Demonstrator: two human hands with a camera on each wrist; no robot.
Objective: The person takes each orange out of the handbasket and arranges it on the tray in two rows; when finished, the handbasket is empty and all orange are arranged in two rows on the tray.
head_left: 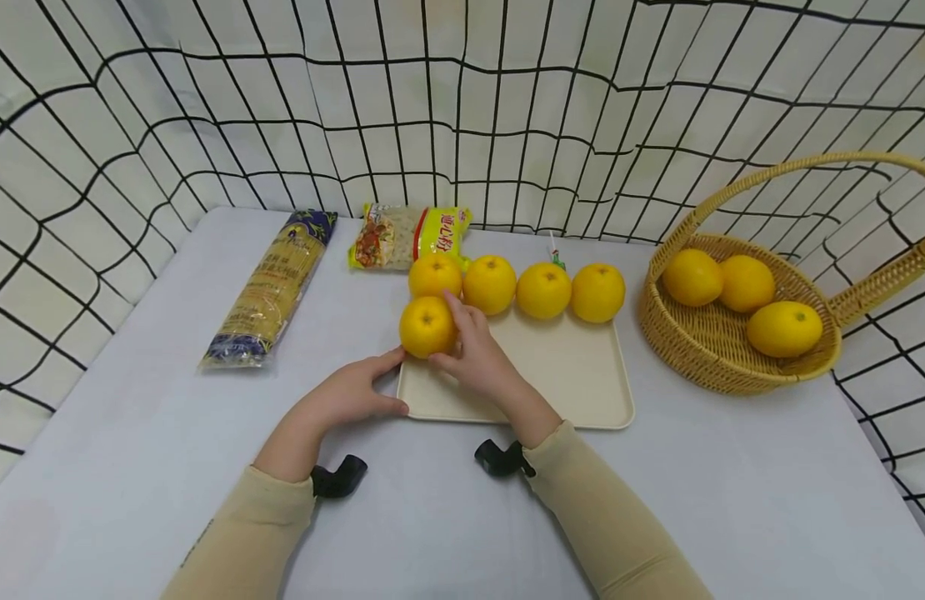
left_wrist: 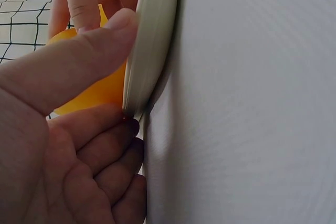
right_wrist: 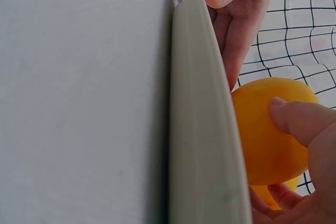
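In the head view my right hand (head_left: 477, 350) holds an orange (head_left: 428, 327) at the left side of a cream tray (head_left: 560, 375). Its thumb lies on the near side of the fruit, its fingers on the far side. My left hand (head_left: 353, 392) touches the tray's left edge near the front corner, thumb and forefinger spread apart. The left wrist view has that thumb at the tray's rim (left_wrist: 152, 40) and the other fingers loosely bent beside it. Behind the held orange, several more oranges (head_left: 543, 291) form a row along the tray's far side.
To the right stands a wicker basket (head_left: 687, 350) with a tall handle and three oranges inside. A long noodle packet (head_left: 271, 287) lies on the left, and a yellow-and-red food bag (head_left: 410, 237) behind the row. Black-lined netting (head_left: 447, 100) surrounds the white table (head_left: 402, 533).
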